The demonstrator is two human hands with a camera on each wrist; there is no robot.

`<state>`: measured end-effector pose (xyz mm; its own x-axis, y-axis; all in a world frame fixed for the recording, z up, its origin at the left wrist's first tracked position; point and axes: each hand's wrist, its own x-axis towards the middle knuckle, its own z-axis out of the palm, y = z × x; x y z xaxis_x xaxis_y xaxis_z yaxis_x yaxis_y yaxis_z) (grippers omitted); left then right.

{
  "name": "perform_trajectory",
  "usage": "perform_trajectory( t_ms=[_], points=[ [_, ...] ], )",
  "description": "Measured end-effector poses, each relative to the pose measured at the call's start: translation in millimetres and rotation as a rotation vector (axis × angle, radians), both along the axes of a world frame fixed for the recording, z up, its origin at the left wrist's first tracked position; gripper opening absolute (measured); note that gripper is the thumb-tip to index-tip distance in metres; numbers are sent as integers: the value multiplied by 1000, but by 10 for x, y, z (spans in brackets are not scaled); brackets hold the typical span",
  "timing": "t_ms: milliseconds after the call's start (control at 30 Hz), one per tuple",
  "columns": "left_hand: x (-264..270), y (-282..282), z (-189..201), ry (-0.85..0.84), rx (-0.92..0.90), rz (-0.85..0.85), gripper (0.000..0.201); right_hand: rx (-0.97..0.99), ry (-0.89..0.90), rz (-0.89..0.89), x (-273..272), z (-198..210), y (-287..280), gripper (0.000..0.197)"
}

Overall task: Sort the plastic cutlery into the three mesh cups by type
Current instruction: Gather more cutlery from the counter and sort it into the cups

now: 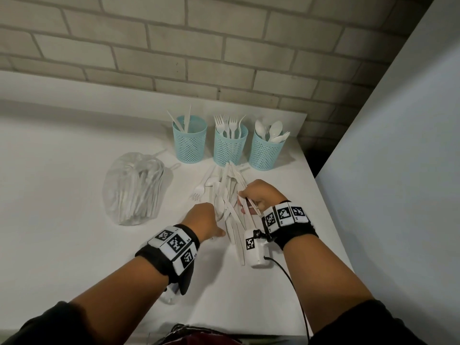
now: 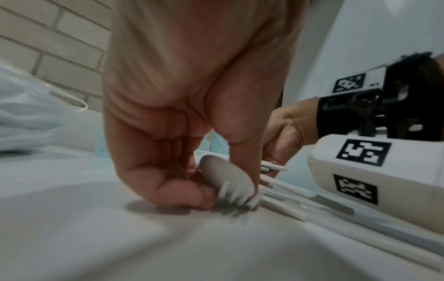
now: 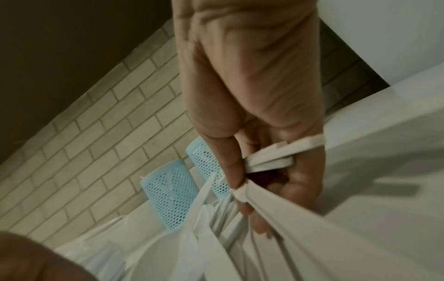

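- So, at nine o'clock on the table [image 1: 62, 245] lies a clear bag [image 1: 135, 188] of more white cutlery, knotted and untouched.
- The left hand [image 1: 201, 220] is down at the near edge of the loose pile [image 1: 229, 195]; its curled fingers [image 2: 182, 195] pinch a fork [image 2: 234, 190] by the head, tines against the tabletop.
- The pile sits dead centre, knives, spoons and forks crossed over one another.
- At twelve o'clock stand three blue cups: the knife cup [image 1: 189, 141], the fork cup [image 1: 230, 145] and the spoon cup [image 1: 266, 151].
- The right hand [image 1: 261, 195], at three o'clock of the pile, is closed round a small bundle of knives [image 3: 271, 157], gripped along the handles.
- These pieces look featherlight, stiff, a bit slick and likely to snap if bent; I'd take each by the handle, since the tangle will drag neighbours along.
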<state>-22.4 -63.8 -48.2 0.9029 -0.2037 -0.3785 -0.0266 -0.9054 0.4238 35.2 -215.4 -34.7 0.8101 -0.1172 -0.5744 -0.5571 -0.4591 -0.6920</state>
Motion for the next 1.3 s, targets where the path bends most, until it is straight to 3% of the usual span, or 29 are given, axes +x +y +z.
perform_trajectory(
  t_ms=[133,267,333,433,500,633,767,900,1000,1167,1300],
  points=[
    [51,15,47,76,1,40,37,277,-26,-41,-44,63,-43,12],
    [75,136,118,195,-106,127,18,481,-130,-21,-54,126,-98,14],
    [83,214,224,158,-121,146,11,549,-164,-29,-56,158,-100,13],
    [149,353,386,39,-88,134,22,604,-205,-58,-42,208,-78,12],
    [200,419,492,33,-196,181,18,642,-217,-68,-34,234,-49,8],
    [305,483,633,9,-497,284,7,588,-262,-29,-12,298,-3,12],
    [398,432,673,3,-719,318,8,461,-268,57,-16,396,42,17],
    [476,261,599,41,-910,392,8,524,-306,77,-47,420,139,19],
    [497,124,554,166,-1120,470,4,557,-326,16,-65,409,190,19],
    [521,14,499,249,-1223,428,17,617,-358,-86,-55,375,185,20],
    [519,69,518,266,-1254,336,19,687,-372,-68,-51,377,138,16]
  ],
)
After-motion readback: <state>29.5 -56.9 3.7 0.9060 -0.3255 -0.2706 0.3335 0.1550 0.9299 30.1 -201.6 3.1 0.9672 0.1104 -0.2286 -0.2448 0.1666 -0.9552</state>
